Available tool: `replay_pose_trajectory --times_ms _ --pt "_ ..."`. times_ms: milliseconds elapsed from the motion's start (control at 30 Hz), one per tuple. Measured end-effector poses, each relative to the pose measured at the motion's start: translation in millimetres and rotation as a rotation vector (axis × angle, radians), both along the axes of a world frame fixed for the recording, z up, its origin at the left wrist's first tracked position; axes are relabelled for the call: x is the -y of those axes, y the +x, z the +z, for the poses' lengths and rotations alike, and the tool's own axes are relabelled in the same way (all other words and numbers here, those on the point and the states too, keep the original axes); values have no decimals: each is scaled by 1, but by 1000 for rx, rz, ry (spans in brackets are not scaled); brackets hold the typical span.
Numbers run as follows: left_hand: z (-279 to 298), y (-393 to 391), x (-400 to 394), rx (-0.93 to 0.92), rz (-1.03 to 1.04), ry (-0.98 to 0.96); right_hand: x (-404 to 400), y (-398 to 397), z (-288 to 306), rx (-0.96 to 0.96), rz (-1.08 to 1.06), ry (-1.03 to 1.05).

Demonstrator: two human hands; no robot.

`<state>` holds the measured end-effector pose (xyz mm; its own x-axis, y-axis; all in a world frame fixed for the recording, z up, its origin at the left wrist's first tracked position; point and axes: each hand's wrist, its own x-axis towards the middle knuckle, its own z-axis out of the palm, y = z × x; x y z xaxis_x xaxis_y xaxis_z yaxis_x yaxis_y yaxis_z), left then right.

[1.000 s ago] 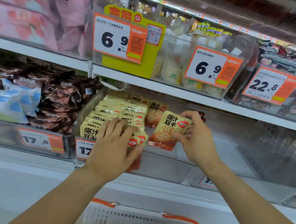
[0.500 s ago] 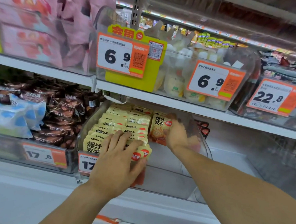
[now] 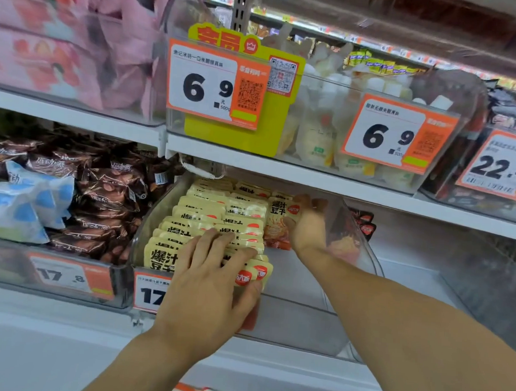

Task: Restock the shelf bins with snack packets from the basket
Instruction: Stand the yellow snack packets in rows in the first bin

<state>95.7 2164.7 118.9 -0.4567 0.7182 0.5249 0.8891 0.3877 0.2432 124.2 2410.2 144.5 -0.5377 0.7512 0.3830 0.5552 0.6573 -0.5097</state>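
- Left hand [image 3: 207, 279] lies spread and flat over the front of the yellow packet row [image 3: 216, 223], thumb hooked on the nearest packet — let go too soon and that upright row could topple forward.
- Right hand [image 3: 309, 228], at two o'clock from the left, pinches a single packet [image 3: 279, 223] deep inside the clear bin [image 3: 364, 254] — released crooked, it could flop flat into the bare space.
- Basket rim [image 3: 192, 390] barely peeks in at six o'clock.
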Motion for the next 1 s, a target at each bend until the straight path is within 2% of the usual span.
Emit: replay_pose_trajectory --times_ms 167,267,367,467,533,600,667,733,833,900,1000 --pt "0 2 0 -12 0 5 -2 3 3 82 -51 76" --pt "2 2 2 -24 -25 3 14 14 12 36 -33 23" --pt "2 2 8 5 -87 49 58 42 28 -190 109 -68" --pt "11 7 20 9 -131 184 111 87 36 -388 339 -156" --pt "17 14 30 -22 -139 273 143 116 24 -428 458 -295" --pt "15 21 41 19 -142 278 165 137 -6 -377 522 -413" --pt "0 27 56 75 -120 167 175 147 -48 -253 519 -520" --pt "-24 33 71 167 -65 -39 179 150 -94 -96 480 -581" --pt "-64 40 99 415 212 -441 184 150 -147 205 488 -574" --pt "-93 43 124 465 350 -658 188 154 -170 395 501 -563" --pt "-131 48 159 538 367 -778 197 161 -192 492 501 -650"
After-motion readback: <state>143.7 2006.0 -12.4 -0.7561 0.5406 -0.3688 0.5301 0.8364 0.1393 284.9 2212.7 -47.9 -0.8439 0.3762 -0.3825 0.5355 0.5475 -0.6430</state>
